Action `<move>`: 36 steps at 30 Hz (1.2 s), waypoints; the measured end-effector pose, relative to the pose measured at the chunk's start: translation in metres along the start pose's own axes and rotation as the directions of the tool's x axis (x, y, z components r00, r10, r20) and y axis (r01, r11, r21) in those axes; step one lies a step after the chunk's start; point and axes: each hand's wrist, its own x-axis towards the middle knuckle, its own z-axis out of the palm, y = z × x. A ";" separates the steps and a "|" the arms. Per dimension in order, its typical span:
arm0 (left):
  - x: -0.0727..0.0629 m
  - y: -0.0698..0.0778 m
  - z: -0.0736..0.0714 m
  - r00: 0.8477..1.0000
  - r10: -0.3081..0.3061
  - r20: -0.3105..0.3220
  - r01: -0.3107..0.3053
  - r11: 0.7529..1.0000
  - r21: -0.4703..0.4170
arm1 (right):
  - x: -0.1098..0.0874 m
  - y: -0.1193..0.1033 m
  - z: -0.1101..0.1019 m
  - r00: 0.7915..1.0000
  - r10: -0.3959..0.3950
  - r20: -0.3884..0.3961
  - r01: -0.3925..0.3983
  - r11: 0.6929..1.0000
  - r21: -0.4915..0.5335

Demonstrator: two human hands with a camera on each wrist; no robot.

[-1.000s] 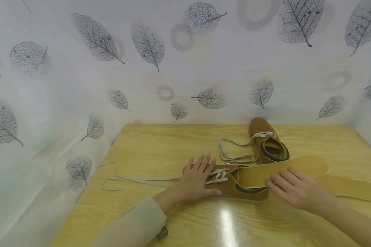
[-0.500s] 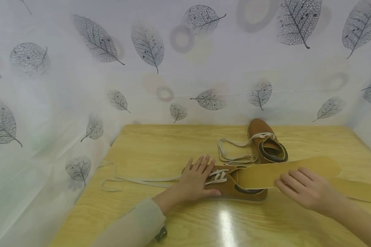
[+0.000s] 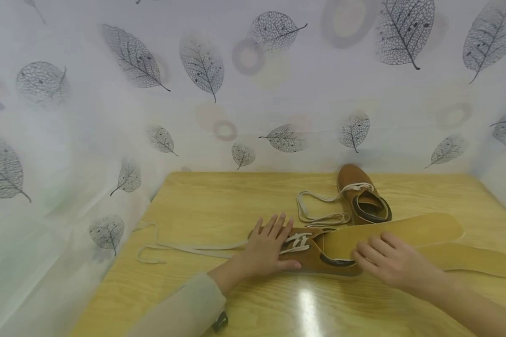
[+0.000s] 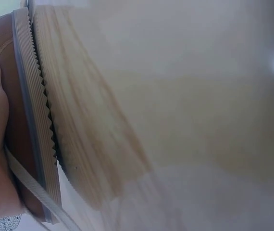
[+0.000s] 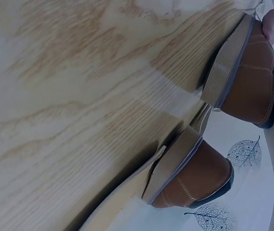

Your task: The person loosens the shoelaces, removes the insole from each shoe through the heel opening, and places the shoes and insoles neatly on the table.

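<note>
A brown lace-up shoe [image 3: 309, 262] lies on its sole, toe to the left. Across its toe and lacing rests my left hand [image 3: 267, 248], fingers spread and fairly straight; its thumb lies along the near side, also visible in the left wrist view against the shoe [image 4: 19, 115]. My right hand [image 3: 390, 262] pinches the near edge of a tan insole [image 3: 434, 227] just behind the shoe's opening. One end of that insole is inside the shoe and hidden; the other sticks out to the right. The right wrist view shows the heel [image 5: 250, 82] of this shoe.
Behind stands a second brown shoe [image 3: 350, 175], its loose lace [image 3: 303, 210] looped beside it. Another insole [image 3: 485, 262] lies on the wooden table [image 3: 219, 196] at right. The first shoe's long lace [image 3: 194, 248] trails left. A leaf-patterned sheet [image 3: 295, 84] hangs behind.
The insole first shifted right together with my right hand. Since then the hand has moved left along it, closer to the shoe's opening. My left hand has stayed on the shoe.
</note>
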 end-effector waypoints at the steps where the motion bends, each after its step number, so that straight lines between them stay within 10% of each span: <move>1: 0.000 0.000 0.000 1.000 -0.001 0.000 0.001 1.000 0.002 | 0.001 -0.001 0.000 1.000 0.011 -0.009 -0.011 1.000 0.003; 16: 0.000 0.001 0.000 1.000 -0.001 -0.025 0.001 1.000 0.015 | -0.018 0.010 -0.031 0.990 0.140 -0.010 -0.139 0.990 0.022; 36: 0.002 0.002 0.002 0.999 -0.002 -0.041 0.004 0.999 0.042 | -0.094 0.010 -0.061 0.956 0.184 0.229 -0.192 0.981 0.012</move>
